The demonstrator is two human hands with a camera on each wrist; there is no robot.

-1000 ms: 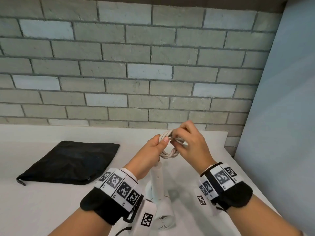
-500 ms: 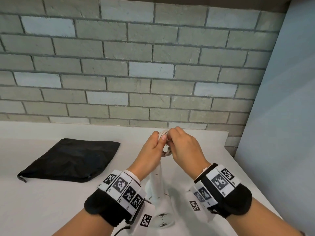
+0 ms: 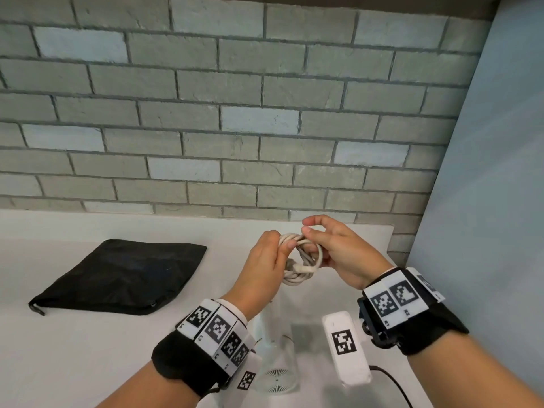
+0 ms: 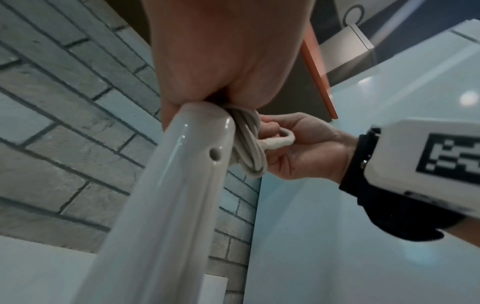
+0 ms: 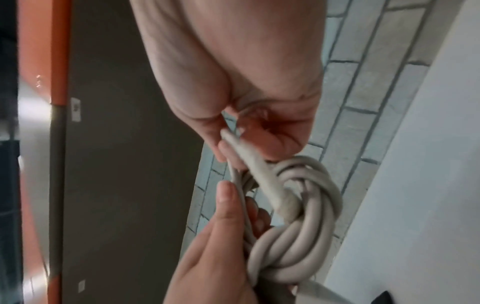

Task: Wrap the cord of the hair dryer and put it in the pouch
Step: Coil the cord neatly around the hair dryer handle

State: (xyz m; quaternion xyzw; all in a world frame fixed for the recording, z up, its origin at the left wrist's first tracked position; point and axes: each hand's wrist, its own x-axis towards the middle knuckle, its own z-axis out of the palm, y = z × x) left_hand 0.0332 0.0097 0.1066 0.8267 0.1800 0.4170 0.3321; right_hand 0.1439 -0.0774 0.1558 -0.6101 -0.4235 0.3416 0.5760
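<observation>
The white hair dryer [image 3: 275, 357] stands on its head on the white counter, its handle [image 4: 166, 205] pointing up between my wrists. Above the handle the beige cord [image 3: 298, 270] is coiled into a small bundle [image 5: 293, 232]. My left hand [image 3: 265, 266] grips the coil at its left side, thumb over the strands. My right hand [image 3: 329, 251] pinches the cord's free end [image 5: 259, 174], a flat strap-like tail, and holds it across the coil. The black pouch [image 3: 123, 275] lies flat on the counter to the left, apart from both hands.
A grey brick wall [image 3: 235, 113] runs along the back of the counter. A pale blue panel [image 3: 485, 201] closes off the right side. The counter's right edge [image 3: 391, 254] lies just beyond my right hand.
The hands, pressed together over the coil half a second ago, have spread. My right hand has drawn the cord's end out to the right, and the coil shows between them again.
</observation>
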